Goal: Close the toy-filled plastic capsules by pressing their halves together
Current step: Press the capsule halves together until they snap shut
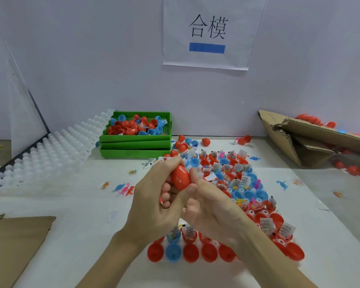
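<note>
A red egg-shaped capsule (180, 177) is held between both hands above the table's middle. My left hand (154, 204) wraps it from the left, fingers curled over its top and thumb under it. My right hand (208, 213) grips it from the right and below. Under and behind the hands lies a clear tray (253, 213) of several open red and blue capsule halves (247, 194) holding small toys and paper slips. Along the tray's near edge stand several red halves (209, 252) and a blue half (173, 252).
Stacked green trays (133, 145) of loose red and blue halves sit at the back left, beside a white moulded tray (56, 150) leaning on the wall. A torn cardboard box (299, 140) with capsules lies at the right. Small toy dinosaurs (125, 189) and cardboard (17, 242) lie left.
</note>
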Tool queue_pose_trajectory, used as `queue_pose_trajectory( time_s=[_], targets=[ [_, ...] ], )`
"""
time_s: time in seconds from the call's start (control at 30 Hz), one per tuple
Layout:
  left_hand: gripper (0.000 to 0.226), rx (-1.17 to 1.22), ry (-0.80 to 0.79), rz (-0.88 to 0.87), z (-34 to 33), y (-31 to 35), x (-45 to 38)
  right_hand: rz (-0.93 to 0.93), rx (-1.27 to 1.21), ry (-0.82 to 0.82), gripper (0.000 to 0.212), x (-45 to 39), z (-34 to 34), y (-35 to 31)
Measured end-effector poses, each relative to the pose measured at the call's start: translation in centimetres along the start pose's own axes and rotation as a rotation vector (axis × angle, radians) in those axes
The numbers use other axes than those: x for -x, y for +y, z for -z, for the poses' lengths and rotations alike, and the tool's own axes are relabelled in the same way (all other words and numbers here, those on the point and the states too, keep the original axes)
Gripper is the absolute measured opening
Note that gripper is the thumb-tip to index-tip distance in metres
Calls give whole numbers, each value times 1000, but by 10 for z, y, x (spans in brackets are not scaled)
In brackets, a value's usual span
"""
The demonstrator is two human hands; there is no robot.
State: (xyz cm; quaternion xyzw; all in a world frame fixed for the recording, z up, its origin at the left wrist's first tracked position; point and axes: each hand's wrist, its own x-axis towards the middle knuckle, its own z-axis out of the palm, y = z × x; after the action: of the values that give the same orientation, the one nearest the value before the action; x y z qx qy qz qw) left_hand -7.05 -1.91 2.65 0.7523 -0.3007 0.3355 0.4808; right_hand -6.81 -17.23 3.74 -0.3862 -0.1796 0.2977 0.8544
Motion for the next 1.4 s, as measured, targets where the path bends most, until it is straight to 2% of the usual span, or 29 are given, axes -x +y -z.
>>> queue_pose_trajectory(
  time_s=[0.3,0.5,0.6,0.8,1.0,1.07,1.2,1.3,1.4],
  targets=[
    [43,-27,14,13,-1,-3,-1,39,-125,38,40,-9,2,15],
    [47,-45,-27,64,-4,-4,-2,13,-170,2,41,-3,1,2],
    [56,-7,-65,148,-3,-6,-2,30,-96,33,41,-1,3,-6],
    [41,-170,-15,9,-2,-10,-6,88,6,80,35,2,12,-15],
    [51,-79,-62,150,2,-5,-9,160,74,209,30,0,15,-16],
    [55,-57,-83,165,2,-3,-10,160,72,195,29,-1,14,-15],
    [47,-30,-58,187,4,-2,-11,126,53,136,31,-1,10,-12],
    [46,-34,-25,235,6,-1,-11,107,49,150,39,-2,7,-9],
    [46,-21,-11,253,6,-2,-10,128,68,167,36,-2,5,-7]
  ],
)
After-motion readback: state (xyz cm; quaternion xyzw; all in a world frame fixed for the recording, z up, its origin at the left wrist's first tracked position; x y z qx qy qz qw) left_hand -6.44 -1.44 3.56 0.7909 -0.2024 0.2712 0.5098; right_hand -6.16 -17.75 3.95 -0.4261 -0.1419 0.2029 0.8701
